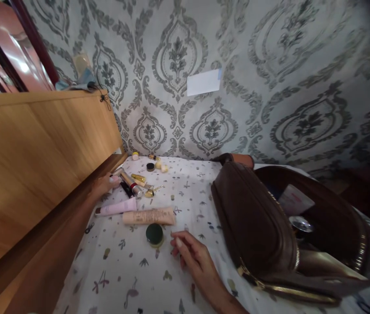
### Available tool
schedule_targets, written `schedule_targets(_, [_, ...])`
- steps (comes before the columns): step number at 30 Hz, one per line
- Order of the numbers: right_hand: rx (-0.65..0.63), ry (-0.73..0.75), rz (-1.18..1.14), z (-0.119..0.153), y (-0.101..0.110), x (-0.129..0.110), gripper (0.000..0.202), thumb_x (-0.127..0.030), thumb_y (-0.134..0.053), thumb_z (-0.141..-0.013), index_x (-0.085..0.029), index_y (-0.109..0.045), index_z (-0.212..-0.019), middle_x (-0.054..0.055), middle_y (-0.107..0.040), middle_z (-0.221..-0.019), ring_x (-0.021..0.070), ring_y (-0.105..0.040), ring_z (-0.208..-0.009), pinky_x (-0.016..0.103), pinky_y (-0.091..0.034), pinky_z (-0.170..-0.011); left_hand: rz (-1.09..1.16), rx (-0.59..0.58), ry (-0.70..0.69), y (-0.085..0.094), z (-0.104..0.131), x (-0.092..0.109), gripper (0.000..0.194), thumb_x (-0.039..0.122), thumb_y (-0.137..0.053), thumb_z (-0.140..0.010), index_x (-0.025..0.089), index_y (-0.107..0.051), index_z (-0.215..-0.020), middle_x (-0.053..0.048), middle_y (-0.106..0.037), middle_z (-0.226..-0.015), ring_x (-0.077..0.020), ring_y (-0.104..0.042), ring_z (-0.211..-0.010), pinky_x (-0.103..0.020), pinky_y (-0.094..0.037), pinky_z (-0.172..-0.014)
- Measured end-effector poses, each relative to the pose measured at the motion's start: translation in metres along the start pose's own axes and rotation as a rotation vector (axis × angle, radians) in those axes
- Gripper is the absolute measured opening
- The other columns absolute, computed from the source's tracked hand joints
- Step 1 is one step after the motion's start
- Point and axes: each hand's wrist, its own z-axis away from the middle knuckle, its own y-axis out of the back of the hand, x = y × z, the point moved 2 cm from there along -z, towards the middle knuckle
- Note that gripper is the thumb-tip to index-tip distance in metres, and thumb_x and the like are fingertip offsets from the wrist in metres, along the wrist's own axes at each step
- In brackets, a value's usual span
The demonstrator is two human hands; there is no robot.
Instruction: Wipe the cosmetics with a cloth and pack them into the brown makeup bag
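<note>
My left hand (103, 186) reaches to the bed's left edge, beside a group of tubes and small bottles. Its fingers close around a small pale pink item (115, 180) whose kind I cannot make out. Close by lie a long tube with a red band (131, 183), a gold lipstick-like tube (138, 177) and a small gold piece (149, 193). Nearer to me are a lilac squeeze tube (117, 207) and a beige squeeze tube (148, 216). My right hand (198, 261), loosely curled with fingers apart and nothing in it, hovers just right of a dark-green-lidded jar (154, 234).
A brown zippered bag (253, 218) gapes on the right, with a silver-topped item (301, 223) inside. Several small jars, including a black-lidded one (150, 167), lie near the patterned wall (178, 109). A wooden panel (47, 139) borders the left side of the printed sheet (185, 196).
</note>
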Motion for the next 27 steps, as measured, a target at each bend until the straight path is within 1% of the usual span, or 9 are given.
schedule_targets(4, [-0.009,0.006,-0.002,0.0,-0.001,-0.001,0.055,-0.069,-0.051,-0.086,-0.017,-0.065,-0.097,0.003,-0.061,-0.071,0.0144,-0.055,-0.06,0.025,-0.044,-0.052,0.06,0.034,-0.027,0.004,0.013,0.005,0.052,0.055,-0.053,-0.084,0.025,-0.057,-0.127,-0.012,-0.07,-0.118,-0.0323,-0.067,-0.106,-0.034,-0.05,-0.079])
schedule_targets(7, [-0.007,0.004,-0.028,-0.001,-0.002,0.0,0.053,-0.067,-0.052,-0.086,-0.017,-0.065,-0.095,0.004,-0.062,-0.074,0.0131,-0.053,-0.06,0.024,-0.043,-0.053,0.104,0.11,0.001,0.017,0.031,0.011,0.052,0.055,-0.051,-0.085,0.022,-0.058,-0.125,-0.016,-0.07,-0.114,-0.0374,-0.066,-0.105,-0.041,-0.05,-0.08])
schedule_targets(9, [0.005,0.009,-0.074,-0.002,-0.001,0.001,0.051,-0.066,-0.055,-0.086,-0.017,-0.066,-0.093,0.005,-0.065,-0.077,0.0137,-0.056,-0.063,0.024,-0.044,-0.053,0.153,0.167,-0.014,0.028,0.048,0.022,0.053,0.056,-0.048,-0.086,0.024,-0.055,-0.127,-0.014,-0.069,-0.119,-0.0359,-0.064,-0.108,-0.042,-0.05,-0.085])
schedule_targets(12, [0.018,-0.014,-0.194,-0.004,-0.002,-0.002,0.049,-0.065,-0.063,-0.082,-0.017,-0.068,-0.091,0.006,-0.067,-0.08,0.0148,-0.061,-0.067,0.023,-0.044,-0.053,0.456,0.224,-0.239,0.039,0.084,0.055,0.051,0.05,-0.049,-0.085,0.023,-0.054,-0.127,-0.007,-0.064,-0.129,-0.027,-0.06,-0.116,-0.035,-0.047,-0.096])
schedule_targets(15, [0.013,-0.097,-0.43,-0.003,-0.003,-0.009,0.048,-0.062,-0.07,-0.077,-0.019,-0.069,-0.098,0.006,-0.07,-0.088,0.0156,-0.065,-0.072,0.022,-0.046,-0.053,0.782,0.093,-0.505,0.037,0.135,0.103,0.051,0.048,-0.053,-0.083,0.019,-0.057,-0.124,-0.007,-0.062,-0.13,-0.0269,-0.057,-0.12,-0.036,-0.045,-0.102])
schedule_targets(18, [-0.004,-0.152,-0.7,0.001,-0.002,-0.017,0.048,-0.059,-0.074,-0.076,-0.022,-0.069,-0.105,0.006,-0.072,-0.095,0.0174,-0.067,-0.08,0.023,-0.049,-0.055,0.847,-0.065,-0.714,0.025,0.186,0.147,0.046,0.039,-0.058,-0.084,0.019,-0.057,-0.125,-0.008,-0.063,-0.13,-0.0258,-0.056,-0.121,-0.034,-0.043,-0.104])
schedule_targets(20, [0.009,-0.158,-0.821,0.006,0.002,-0.02,0.042,-0.055,-0.077,-0.075,-0.021,-0.07,-0.1,0.003,-0.072,-0.092,0.0157,-0.066,-0.078,0.023,-0.052,-0.058,0.799,-0.119,-0.84,0.018,0.212,0.167,0.045,0.038,-0.062,-0.084,0.023,-0.058,-0.127,-0.007,-0.066,-0.124,-0.025,-0.061,-0.114,-0.033,-0.046,-0.099])
schedule_targets(24, [0.135,-0.157,-0.899,0.019,0.019,-0.02,0.035,-0.047,-0.083,-0.07,-0.021,-0.071,-0.089,0.0,-0.072,-0.084,0.012,-0.063,-0.07,0.021,-0.054,-0.06,0.743,-0.107,-0.977,0.011,0.233,0.18,0.055,0.045,-0.073,-0.079,0.03,-0.059,-0.13,-0.006,-0.07,-0.118,-0.0272,-0.065,-0.105,-0.035,-0.05,-0.09])
schedule_targets(27, [0.17,-0.126,-0.864,0.027,0.027,-0.02,0.038,-0.046,-0.085,-0.067,-0.021,-0.072,-0.093,0.001,-0.072,-0.091,0.0134,-0.064,-0.074,0.023,-0.056,-0.063,0.842,-0.046,-0.874,0.014,0.234,0.179,0.058,0.048,-0.069,-0.081,0.028,-0.055,-0.134,-0.005,-0.069,-0.118,-0.0269,-0.066,-0.102,-0.034,-0.049,-0.088])
